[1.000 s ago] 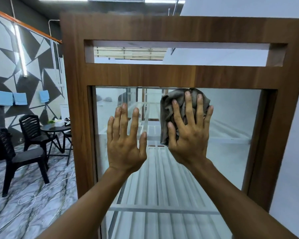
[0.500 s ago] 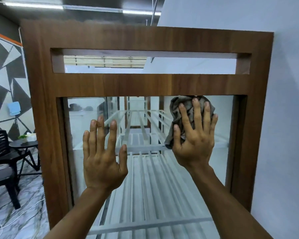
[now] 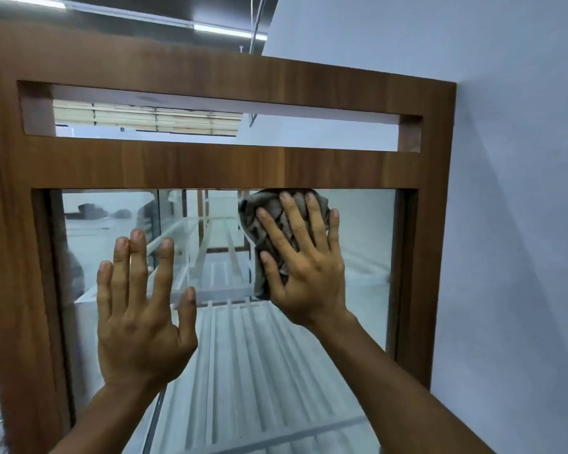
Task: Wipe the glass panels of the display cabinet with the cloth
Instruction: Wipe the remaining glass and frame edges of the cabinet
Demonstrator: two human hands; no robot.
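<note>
Cloth (image 3: 252, 221), grey and crumpled, sits flat against the glass panel (image 3: 364, 257) under my right hand (image 3: 305, 273), right up at the top edge of the pane where it meets the wooden cabinet frame (image 3: 210, 165). My right fingers (image 3: 313, 224) are straight and fanned wide over the bunched fabric, thumb stretched out to the side; I am pressing it to the glass with the flat of the palm and fingers, not curling round it. Folds of the cloth show between the fingers and stick out past them to the left and above.

My left hand (image 3: 138, 322) lies lower and to the left on the same pane, well apart from the cloth. Its fingers (image 3: 120, 273) are also straight and slightly spread, thumb out, palm toward the glass, holding nothing; whether the palm itself touches the pane I cannot tell.

Through the glass I see white slatted shelves (image 3: 250, 355). A pale wall (image 3: 505, 224) stands just beside the cabinet's right side.
</note>
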